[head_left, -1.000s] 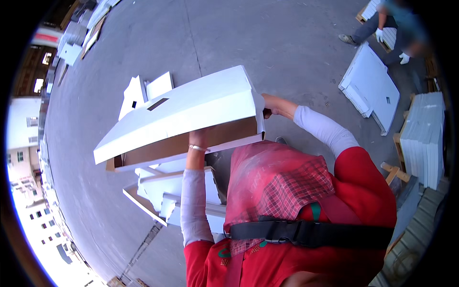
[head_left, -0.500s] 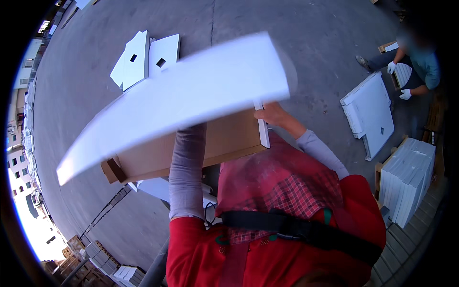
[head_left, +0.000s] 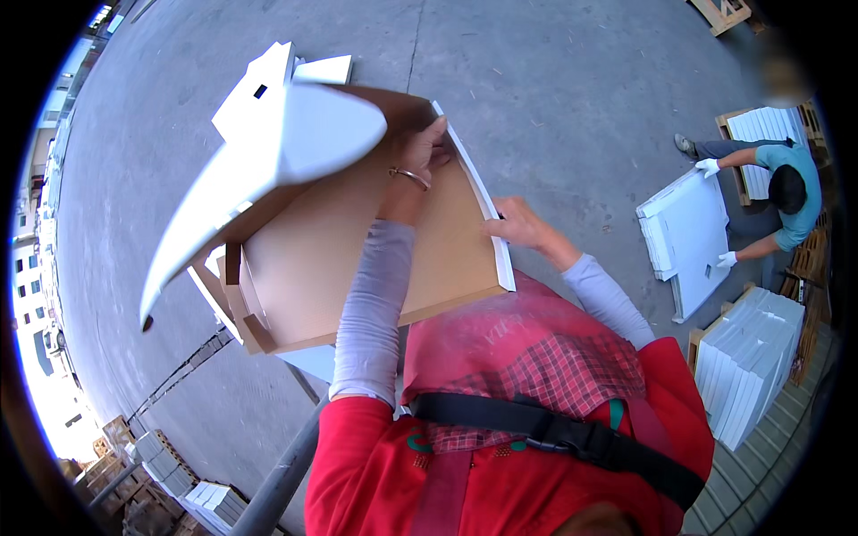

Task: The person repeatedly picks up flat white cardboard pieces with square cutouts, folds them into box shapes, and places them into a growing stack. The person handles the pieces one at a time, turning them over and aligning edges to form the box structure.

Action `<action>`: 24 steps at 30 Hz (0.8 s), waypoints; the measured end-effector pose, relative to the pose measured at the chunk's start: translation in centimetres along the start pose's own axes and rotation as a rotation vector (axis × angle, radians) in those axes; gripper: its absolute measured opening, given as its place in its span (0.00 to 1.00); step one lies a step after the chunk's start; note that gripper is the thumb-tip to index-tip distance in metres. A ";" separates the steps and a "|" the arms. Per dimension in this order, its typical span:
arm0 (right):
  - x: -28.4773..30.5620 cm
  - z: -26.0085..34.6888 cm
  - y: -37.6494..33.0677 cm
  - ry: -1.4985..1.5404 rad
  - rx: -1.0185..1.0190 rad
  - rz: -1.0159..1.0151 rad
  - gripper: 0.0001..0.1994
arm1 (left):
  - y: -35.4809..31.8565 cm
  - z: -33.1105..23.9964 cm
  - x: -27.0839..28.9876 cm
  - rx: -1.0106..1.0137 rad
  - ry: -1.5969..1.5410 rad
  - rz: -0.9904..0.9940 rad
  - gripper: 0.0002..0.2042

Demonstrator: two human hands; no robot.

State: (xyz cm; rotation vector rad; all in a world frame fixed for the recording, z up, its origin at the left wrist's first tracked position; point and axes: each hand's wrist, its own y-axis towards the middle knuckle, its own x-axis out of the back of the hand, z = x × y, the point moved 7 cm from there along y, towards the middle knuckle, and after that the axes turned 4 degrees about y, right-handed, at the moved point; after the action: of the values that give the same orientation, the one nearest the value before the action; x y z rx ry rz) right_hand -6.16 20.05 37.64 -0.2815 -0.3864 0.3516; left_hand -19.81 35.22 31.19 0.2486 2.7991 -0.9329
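A large shallow cardboard box [head_left: 331, 259], white outside and brown inside, lies open in front of my body. Its white flap [head_left: 259, 161] is blurred and bends up over the left and far side. My left hand [head_left: 422, 159], with a bracelet at the wrist, reaches across the inside to the far right corner, its bent fingers on the side wall. At the near right edge, my right hand [head_left: 525, 228] grips the white rim [head_left: 474, 179], thumb toward the inside. The outer fingers of that hand are partly hidden.
White flat cartons [head_left: 255, 94] lie on the ground ahead. At right a co-worker [head_left: 791, 188] in white gloves holds a white flattened carton [head_left: 688, 232]. Nearer stands a bundle of white cartons [head_left: 751, 357]. A grey metal pipe [head_left: 286, 469] runs beside my left arm.
The white flap has swung away to the left and up, uncovering the brown inside and my left hand. The co-worker's hands have moved onto the flattened carton.
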 end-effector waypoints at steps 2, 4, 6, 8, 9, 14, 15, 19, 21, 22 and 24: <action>0.3 0.4 -0.5 -0.026 0.027 0.012 0.20 | 0.0 -0.8 0.1 0.023 -0.037 0.103 0.22; 0.2 1.3 -0.6 -0.064 0.084 0.030 0.19 | -1.4 -2.8 1.6 -0.014 -0.047 0.152 0.22; 0.1 1.6 -0.6 -0.113 0.141 0.039 0.19 | -2.0 -3.8 1.7 -0.038 -0.052 0.197 0.21; 0.3 1.5 -0.7 -0.127 0.191 0.038 0.18 | -2.6 -4.4 1.0 -0.050 -0.042 0.249 0.21; 0.3 1.4 -0.8 -0.122 0.205 0.037 0.17 | -2.9 -4.7 0.8 -0.058 -0.039 0.275 0.21; 0.8 0.0 -2.3 -0.073 0.226 0.033 0.16 | -4.6 -5.4 -0.8 -0.088 -0.001 0.349 0.20; 0.9 -0.1 -2.5 -0.064 0.232 0.028 0.17 | -4.9 -5.6 -1.0 -0.095 0.006 0.360 0.20; 1.6 1.9 -3.2 -0.028 0.318 -0.046 0.21 | -5.7 -6.3 -1.2 -0.111 0.024 0.378 0.20; 1.9 2.2 -3.7 0.008 0.405 -0.153 0.24 | -6.6 -6.6 -1.4 -0.128 0.038 0.388 0.20; 2.2 2.0 -3.7 0.022 0.432 -0.200 0.25 | -6.8 -6.5 -1.4 -0.130 0.042 0.387 0.20; 3.1 0.8 -3.5 0.019 0.422 -0.264 0.29 | -7.3 -6.6 -1.2 -0.135 0.045 0.379 0.19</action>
State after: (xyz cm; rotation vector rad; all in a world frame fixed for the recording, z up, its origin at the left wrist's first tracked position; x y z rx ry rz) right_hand -2.83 18.30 40.53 0.1784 -0.3166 0.1641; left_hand -20.99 33.30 40.85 0.7546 2.6977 -0.6541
